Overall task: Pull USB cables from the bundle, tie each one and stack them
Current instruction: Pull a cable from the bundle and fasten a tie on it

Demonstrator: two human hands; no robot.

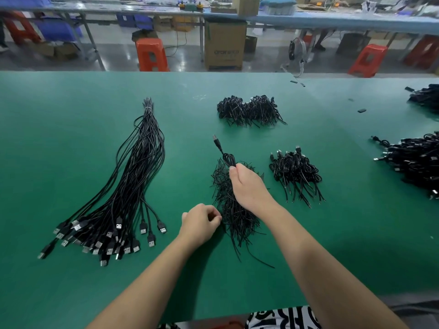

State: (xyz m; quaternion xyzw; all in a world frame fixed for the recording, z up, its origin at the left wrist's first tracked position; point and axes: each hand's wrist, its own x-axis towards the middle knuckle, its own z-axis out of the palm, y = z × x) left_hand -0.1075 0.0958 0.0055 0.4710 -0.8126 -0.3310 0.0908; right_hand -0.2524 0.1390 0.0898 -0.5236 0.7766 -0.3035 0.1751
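At far left on the green desk [71, 281], long bundle of black USB cables [133, 176], bound at the far tip and fanned toward the near edge, probably so single plugs can be pulled out easily. Next, left hand [200, 224], fingers curled, pinching at the near part of the loose heap of thin black tie wires [231, 210], apparently to take one tie. Above this heap, right hand [247, 184], closed around one coiled black USB cable [226, 155], plug pointing away, kept folded for tying. Further right, near stack of tied black cables [295, 172], and far stack of tied cables [249, 110] behind, both within reach.
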